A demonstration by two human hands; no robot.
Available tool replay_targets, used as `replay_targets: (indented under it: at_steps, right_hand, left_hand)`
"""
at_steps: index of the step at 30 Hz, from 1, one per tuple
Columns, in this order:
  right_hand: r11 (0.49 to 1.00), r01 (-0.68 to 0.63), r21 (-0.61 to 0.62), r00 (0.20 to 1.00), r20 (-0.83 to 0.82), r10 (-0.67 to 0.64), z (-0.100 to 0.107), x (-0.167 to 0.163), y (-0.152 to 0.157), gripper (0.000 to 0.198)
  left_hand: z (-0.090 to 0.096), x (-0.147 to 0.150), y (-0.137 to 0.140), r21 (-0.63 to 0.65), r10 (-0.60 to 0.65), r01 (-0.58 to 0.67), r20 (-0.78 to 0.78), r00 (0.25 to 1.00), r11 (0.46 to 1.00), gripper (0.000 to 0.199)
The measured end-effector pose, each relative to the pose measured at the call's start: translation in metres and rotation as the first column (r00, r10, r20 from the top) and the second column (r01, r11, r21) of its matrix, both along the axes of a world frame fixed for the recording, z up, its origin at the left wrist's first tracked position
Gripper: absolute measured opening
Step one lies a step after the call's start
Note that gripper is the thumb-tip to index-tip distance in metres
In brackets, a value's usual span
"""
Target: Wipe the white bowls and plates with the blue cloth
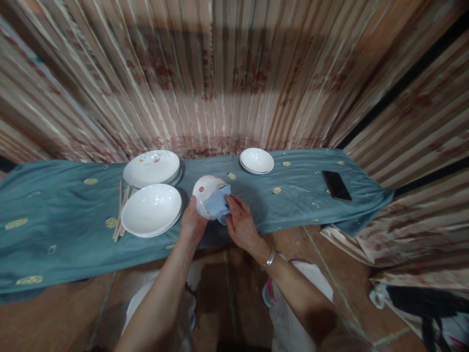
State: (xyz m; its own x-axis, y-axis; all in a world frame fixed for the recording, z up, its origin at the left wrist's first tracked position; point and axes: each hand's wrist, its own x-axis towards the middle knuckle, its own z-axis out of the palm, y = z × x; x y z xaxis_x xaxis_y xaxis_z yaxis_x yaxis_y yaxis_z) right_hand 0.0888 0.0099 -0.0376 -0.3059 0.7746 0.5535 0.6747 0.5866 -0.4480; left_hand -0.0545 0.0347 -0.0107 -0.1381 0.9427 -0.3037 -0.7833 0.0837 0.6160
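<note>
A small white bowl (203, 189) with a red mark on its outside is tilted up above the near edge of the cloth-covered table. My left hand (193, 221) grips its left rim, fingers closed and partly hidden behind it. A light blue cloth (217, 204) lies against the bowl's right side, pinched in my right hand (241, 220). To the left stand a stack of deep white bowls (151, 210) and a stack of flower-patterned plates (152, 167). Several wooden chopsticks (122, 211) lie beside them. Small white bowls (257, 160) are stacked behind and to the right.
A black phone (336, 185) lies toward the right end of the teal tablecloth (300, 195). Pleated patterned curtains (227, 73) hang right behind the table and along the right side. A dark bag (428, 300) is at the lower right.
</note>
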Motion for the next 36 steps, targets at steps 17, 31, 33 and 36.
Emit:
replay_targets:
  at_steps: [17, 31, 33, 36]
  right_hand:
    - [0.999, -0.031, 0.023, 0.999, -0.011, 0.031, 0.001, -0.003, 0.003, 0.065]
    - [0.997, -0.024, 0.075, 0.998, 0.056, 0.02, 0.008, -0.002, 0.016, 0.055]
    - [0.998, -0.011, 0.06, 0.999, 0.042, 0.009, 0.009, 0.001, 0.02, 0.055]
    - [0.998, 0.056, 0.02, 0.998, -0.031, -0.055, 0.009, 0.007, 0.029, 0.054]
  left_hand:
    - [-0.002, 0.002, -0.001, 0.016, 0.017, -0.016, -0.085, 0.996, 1.0, 0.035]
    - [-0.004, 0.008, -0.001, 0.075, 0.052, -0.036, -0.232, 0.971, 0.997, 0.028]
    - [-0.002, 0.007, -0.003, 0.071, 0.059, -0.04, -0.283, 0.957, 0.997, 0.025]
    - [0.003, 0.008, -0.006, 0.07, 0.034, -0.013, -0.306, 0.951, 0.997, 0.022]
